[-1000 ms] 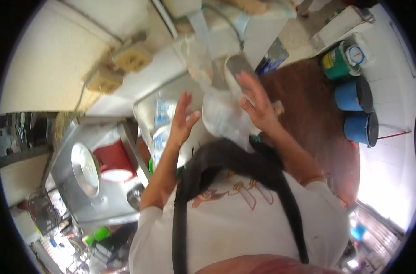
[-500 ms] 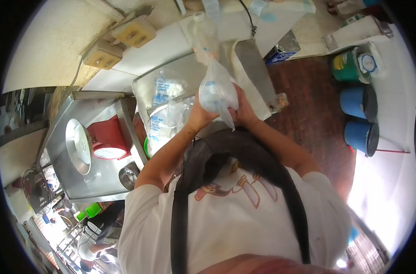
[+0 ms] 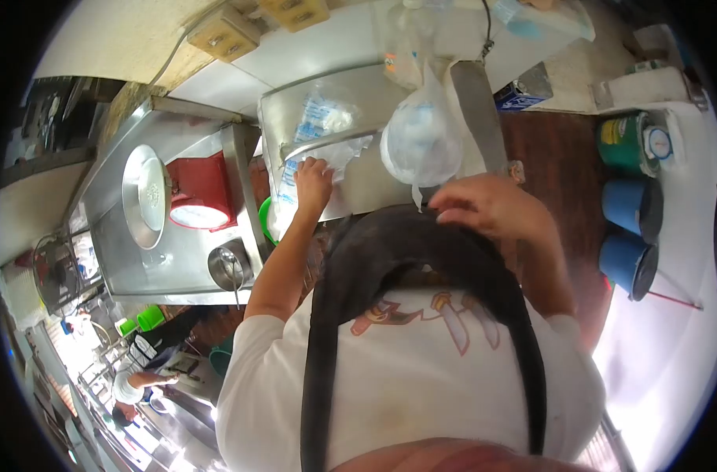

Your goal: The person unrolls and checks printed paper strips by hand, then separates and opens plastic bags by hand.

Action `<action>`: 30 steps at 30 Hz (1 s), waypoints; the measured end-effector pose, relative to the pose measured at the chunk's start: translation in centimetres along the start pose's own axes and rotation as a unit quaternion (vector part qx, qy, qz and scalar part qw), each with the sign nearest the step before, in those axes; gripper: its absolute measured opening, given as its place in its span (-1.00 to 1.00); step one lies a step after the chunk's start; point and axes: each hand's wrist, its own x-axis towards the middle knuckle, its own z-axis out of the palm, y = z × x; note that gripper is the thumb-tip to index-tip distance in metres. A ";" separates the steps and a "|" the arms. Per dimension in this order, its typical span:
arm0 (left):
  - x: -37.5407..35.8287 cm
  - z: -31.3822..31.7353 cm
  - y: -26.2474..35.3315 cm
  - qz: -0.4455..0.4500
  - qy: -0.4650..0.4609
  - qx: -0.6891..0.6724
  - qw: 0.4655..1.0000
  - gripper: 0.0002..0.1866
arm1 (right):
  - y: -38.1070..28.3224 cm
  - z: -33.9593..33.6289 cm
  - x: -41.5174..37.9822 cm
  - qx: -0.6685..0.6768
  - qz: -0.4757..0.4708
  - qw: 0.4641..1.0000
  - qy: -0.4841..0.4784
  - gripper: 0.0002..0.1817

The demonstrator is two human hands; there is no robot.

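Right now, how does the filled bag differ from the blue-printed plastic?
The filled bag bulges round; the blue-printed plastic lies flatter. A metal bar crosses the blue-printed plastic, but not the filled bag. The left hand is by the blue-printed plastic, the right hand nearer the filled bag. Both are thin, pale plastic.

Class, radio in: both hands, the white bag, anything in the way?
Left hand at printed plastic, grip unclear. Right hand near white bag, contact unclear. Metal bar across the plastic; nothing seen between right hand and bag.
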 end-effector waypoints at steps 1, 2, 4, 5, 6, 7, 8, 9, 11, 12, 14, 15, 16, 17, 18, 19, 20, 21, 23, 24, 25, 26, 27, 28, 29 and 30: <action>0.4 -0.5 0.6 0.020 0.006 -0.079 0.997 -0.68 | -0.9 0.7 0.7 0.043 -0.015 0.999 -0.002 -0.67; 0.8 -1.0 1.1 0.039 0.011 -0.158 0.987 -0.72 | -1.6 1.5 1.7 0.086 -0.031 0.996 -0.004 -0.66; 0.3 -5.2 5.1 0.022 -0.004 -0.303 0.953 -0.85 | -3.1 3.9 4.6 0.085 -0.093 0.984 0.124 -0.64; 0.1 -7.5 6.3 0.024 -0.044 -0.386 0.921 -0.87 | -3.8 5.5 6.6 0.038 -0.138 0.958 0.250 -0.63; -0.3 -9.6 7.3 0.022 -0.084 -0.464 0.881 -0.90 | -4.0 6.5 8.0 -0.010 -0.166 0.934 0.315 -0.62; -0.8 -11.8 8.5 0.008 -0.090 -0.512 0.854 -0.92 | -4.3 7.5 9.3 -0.060 -0.185 0.903 0.382 -0.60; -1.2 -13.9 9.6 -0.006 -0.096 -0.557 0.825 -0.95 | -4.0 7.8 10.7 -0.110 -0.188 0.892 0.397 -0.59; -1.3 -14.9 9.8 -0.020 -0.103 -0.599 0.794 -0.97 | -3.9 7.8 11.2 -0.105 -0.151 0.908 0.376 -0.59; -0.9 -15.8 8.0 -0.034 -0.104 -0.580 0.808 -0.96 | -3.8 7.8 11.5 -0.041 -0.036 0.954 0.296 -0.59; -0.5 -16.3 6.9 -0.040 -0.103 -0.570 0.814 -0.94 | -3.6 7.7 11.3 0.020 0.042 0.971 0.233 -0.59; 0.0 -15.5 4.9 -0.038 -0.084 -0.567 0.819 -0.82 | -3.0 8.4 11.3 0.024 0.030 0.958 0.283 -0.67; 0.1 -15.5 4.6 -0.057 -0.070 -0.578 0.811 -0.79 | -2.7 9.0 11.4 0.033 -0.009 0.945 0.326 -0.68; 0.3 -15.5 4.3 -0.075 -0.056 -0.588 0.804 -0.76 | -2.6 9.5 11.6 0.042 -0.048 0.928 0.368 -0.68; 0.6 -15.5 4.0 -0.039 0.000 -0.538 0.842 -0.74 | -2.5 9.8 11.6 0.037 -0.045 0.924 0.379 -0.71; 1.0 -15.5 3.8 -0.003 0.057 -0.483 0.874 -0.68 | -3.2 9.7 11.5 0.032 -0.043 0.920 0.388 -0.73; 1.5 -15.5 3.6 0.034 0.115 -0.426 0.897 -0.60 | -3.7 9.7 11.6 0.026 -0.042 0.916 0.399 -0.74; 1.9 -15.5 3.6 0.072 0.172 -0.365 0.912 -0.51 | -3.9 10.0 11.7 0.071 -0.012 0.916 0.395 -0.74; 1.3 -18.2 5.3 0.129 0.112 -0.342 0.924 -0.39 | -4.0 10.3 12.0 0.116 0.019 0.914 0.390 -0.74; 1.0 -19.9 8.2 0.280 0.034 -0.249 0.926 -0.48 | -4.5 10.8 12.3 0.147 0.044 0.908 0.391 -0.72; 1.0 -20.0 8.5 0.275 -0.018 -0.240 0.931 -0.53 | -5.0 10.8 12.5 0.131 0.038 0.907 0.398 -0.71; 1.0 -20.1 8.8 0.268 -0.068 -0.229 0.933 -0.58 | -5.4 10.7 12.5 0.116 0.031 0.906 0.406 -0.71; 1.4 -19.6 8.7 0.184 -0.132 -0.257 0.939 -0.64 | -6.1 10.3 12.2 0.136 0.044 0.901 0.410 -0.70; 1.9 -19.1 8.7 0.101 -0.196 -0.282 0.934 -0.69 | -6.8 9.6 11.6 0.155 0.058 0.894 0.416 -0.70; 2.1 -18.5 8.8 0.092 -0.112 -0.347 0.927 -0.81 | -7.1 9.2 11.2 0.173 0.072 0.886 0.423 -0.70; 2.4 -18.4 8.7 0.057 -0.113 -0.373 0.919 -0.75 | -7.3 9.3 11.0 0.121 0.033 0.873 0.471 -0.71; 2.6 -19.0 8.9 0.017 -0.112 -0.398 0.910 -0.68 | -7.5 9.5 11.1 0.069 -0.007 0.856 0.512 -0.72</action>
